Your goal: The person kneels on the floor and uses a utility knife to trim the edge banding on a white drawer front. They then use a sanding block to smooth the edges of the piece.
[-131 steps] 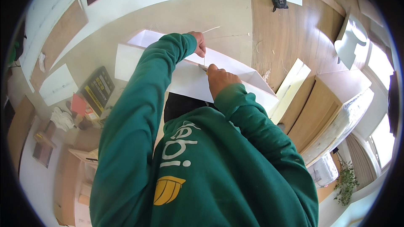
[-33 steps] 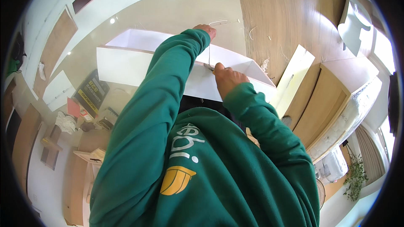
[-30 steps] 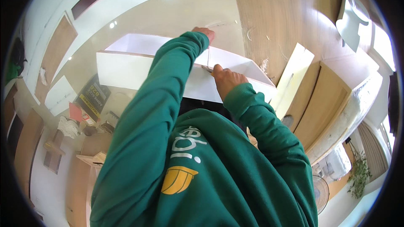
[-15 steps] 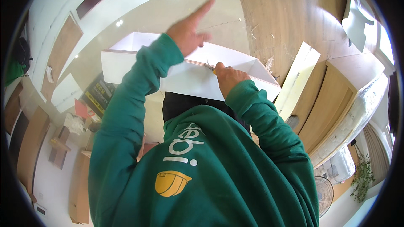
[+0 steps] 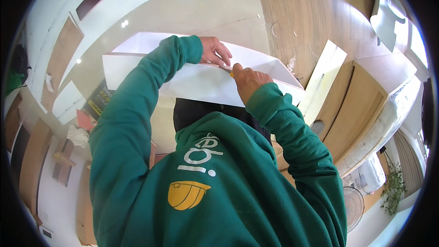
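White and long, the box (image 5: 201, 87) sits in front, the left hand (image 5: 214, 51) back by its edge, hold hard to tell, joining the right hand (image 5: 250, 82), whose fingers clutch a yellow tool (image 5: 232, 74).

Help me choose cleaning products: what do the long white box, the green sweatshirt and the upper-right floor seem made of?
White box: probably laminated board; smooth white faces, brownish edges.
Green sweatshirt: likely cotton-type knit, matte, with soft folds.
Floor: wood or wood-look boards, satin; grain shows, light reflects.
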{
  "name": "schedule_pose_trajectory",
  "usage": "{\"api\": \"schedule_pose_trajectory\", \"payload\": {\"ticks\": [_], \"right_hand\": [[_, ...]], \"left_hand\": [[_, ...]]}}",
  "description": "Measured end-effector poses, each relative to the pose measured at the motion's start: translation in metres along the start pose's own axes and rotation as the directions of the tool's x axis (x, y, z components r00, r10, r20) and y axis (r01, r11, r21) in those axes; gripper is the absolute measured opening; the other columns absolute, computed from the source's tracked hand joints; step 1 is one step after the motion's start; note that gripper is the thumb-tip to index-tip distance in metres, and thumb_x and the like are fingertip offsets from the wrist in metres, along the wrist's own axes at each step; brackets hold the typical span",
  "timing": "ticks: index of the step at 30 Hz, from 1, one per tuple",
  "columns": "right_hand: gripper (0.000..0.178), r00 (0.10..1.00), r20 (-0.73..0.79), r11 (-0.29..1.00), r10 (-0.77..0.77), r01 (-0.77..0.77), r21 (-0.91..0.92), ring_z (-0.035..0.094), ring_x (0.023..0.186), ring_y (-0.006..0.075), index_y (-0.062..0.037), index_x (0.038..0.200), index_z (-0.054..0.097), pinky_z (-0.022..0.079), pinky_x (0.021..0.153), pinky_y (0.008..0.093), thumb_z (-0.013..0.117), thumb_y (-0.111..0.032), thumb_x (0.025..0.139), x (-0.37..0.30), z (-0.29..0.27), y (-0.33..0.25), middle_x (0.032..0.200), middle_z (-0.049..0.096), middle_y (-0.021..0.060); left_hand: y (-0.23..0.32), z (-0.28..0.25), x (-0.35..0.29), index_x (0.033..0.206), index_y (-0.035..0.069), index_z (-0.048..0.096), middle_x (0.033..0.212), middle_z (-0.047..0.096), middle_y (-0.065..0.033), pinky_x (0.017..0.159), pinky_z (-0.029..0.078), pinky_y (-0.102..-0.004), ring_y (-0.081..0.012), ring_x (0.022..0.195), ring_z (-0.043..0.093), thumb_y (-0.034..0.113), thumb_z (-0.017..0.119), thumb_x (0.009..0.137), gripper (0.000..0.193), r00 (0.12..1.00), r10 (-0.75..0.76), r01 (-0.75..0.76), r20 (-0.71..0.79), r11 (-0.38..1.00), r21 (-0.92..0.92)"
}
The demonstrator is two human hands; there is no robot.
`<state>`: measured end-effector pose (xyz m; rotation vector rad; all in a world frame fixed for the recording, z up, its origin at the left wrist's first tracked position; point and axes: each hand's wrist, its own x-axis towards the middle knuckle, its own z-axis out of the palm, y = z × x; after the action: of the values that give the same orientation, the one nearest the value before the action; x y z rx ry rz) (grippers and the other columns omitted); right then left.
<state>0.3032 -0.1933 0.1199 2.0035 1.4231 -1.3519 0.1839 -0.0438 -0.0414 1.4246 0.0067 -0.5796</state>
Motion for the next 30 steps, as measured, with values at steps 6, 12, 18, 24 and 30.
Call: {"api": "schedule_pose_trajectory", "payload": {"ticks": [6, 12, 18, 24, 30], "right_hand": [[0.011, 1.000, 0.001, 1.000, 0.005, -0.005, 0.003, 0.071, 0.080, 0.0349, -0.0018, 0.101, 0.053, 0.056, 0.069, 0.0455, 0.053, -0.009, 0.092, -0.001, 0.001, 0.002, 0.085, 0.069, 0.0190], [0.012, 1.000, 0.012, 1.000, 0.015, -0.015, -0.012, 0.071, 0.080, 0.0359, -0.0010, 0.101, 0.053, 0.056, 0.069, 0.0458, 0.054, -0.007, 0.091, -0.007, -0.002, -0.001, 0.086, 0.069, 0.0194], [0.013, 0.999, 0.044, 0.999, 0.028, -0.027, -0.020, 0.071, 0.080, 0.0365, -0.0006, 0.102, 0.052, 0.056, 0.069, 0.0464, 0.056, -0.006, 0.090, -0.011, -0.003, 0.004, 0.084, 0.068, 0.0196], [0.013, 0.997, 0.052, 0.998, 0.058, -0.057, -0.028, 0.071, 0.083, 0.0370, -0.0005, 0.102, 0.052, 0.057, 0.071, 0.0468, 0.056, -0.005, 0.090, -0.012, -0.006, 0.002, 0.087, 0.069, 0.0201], [0.012, 0.999, 0.035, 0.999, 0.030, -0.028, -0.036, 0.071, 0.083, 0.0374, -0.0006, 0.102, 0.053, 0.056, 0.070, 0.0470, 0.053, -0.007, 0.092, -0.005, -0.005, 0.000, 0.088, 0.069, 0.0217]], "left_hand": [[0.023, -0.016, 0.001, 0.102, 0.008, 0.075, 0.089, 0.071, 0.0005, 0.068, 0.049, -0.0283, -0.0097, 0.077, 0.060, 0.021, 0.070, 0.090, 0.018, 0.922, -0.349, 0.369, 0.166, 0.923, -0.109], [0.017, -0.012, 0.010, 0.094, 0.005, 0.073, 0.081, 0.066, -0.0007, 0.068, 0.048, -0.0301, -0.0111, 0.076, 0.060, 0.022, 0.071, 0.088, 0.018, 0.939, -0.309, 0.320, 0.150, 0.946, -0.056], [0.018, 0.008, 0.021, 0.094, 0.004, 0.073, 0.089, 0.062, -0.0055, 0.079, 0.048, -0.0327, -0.0192, 0.086, 0.061, 0.017, 0.070, 0.088, 0.015, 0.981, -0.193, 0.192, 0.017, 0.980, 0.048], [0.020, 0.008, 0.019, 0.096, 0.005, 0.074, 0.093, 0.065, -0.0082, 0.083, 0.050, -0.0358, -0.0234, 0.091, 0.063, 0.016, 0.071, 0.087, 0.014, 0.984, -0.170, 0.175, -0.052, 0.977, 0.122], [0.009, 0.016, 0.027, 0.096, 0.006, 0.074, 0.093, 0.066, -0.0089, 0.084, 0.050, -0.0356, -0.0241, 0.092, 0.064, 0.016, 0.072, 0.087, 0.014, 0.982, -0.151, 0.160, -0.116, 0.985, 0.070]]}}
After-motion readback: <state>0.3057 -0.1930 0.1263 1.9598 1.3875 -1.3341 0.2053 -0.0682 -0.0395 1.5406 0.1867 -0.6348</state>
